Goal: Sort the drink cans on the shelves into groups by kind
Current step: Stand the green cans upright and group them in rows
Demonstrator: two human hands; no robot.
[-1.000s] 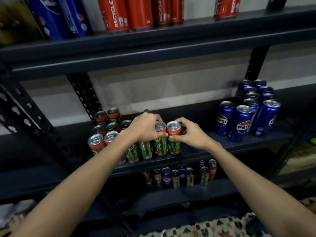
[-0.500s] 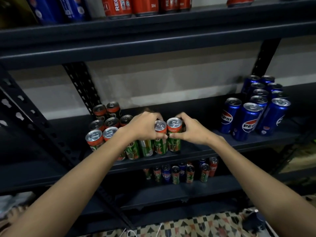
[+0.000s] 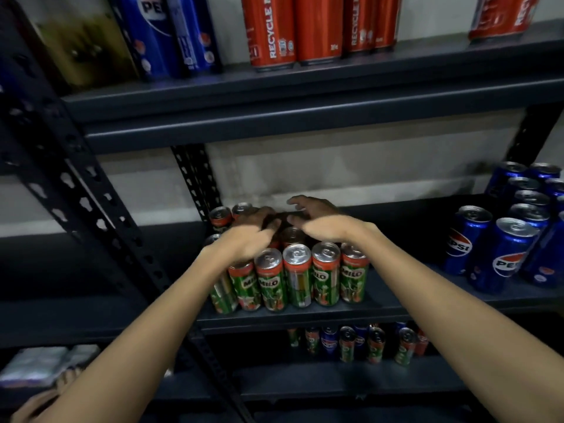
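Green, silver-topped Milo cans (image 3: 297,277), upright

We get one head-worn view, close to the dark metal shelving (image 3: 305,102), facing forward and slightly down; middle shelf fills centre frame, floor along the bottom edge

Both the left hand (image 3: 247,239) and right hand (image 3: 323,222) are motion-blurred, hiding the rear Milo cans (image 3: 293,236). The top-shelf red cans (image 3: 317,29) are cropped above.
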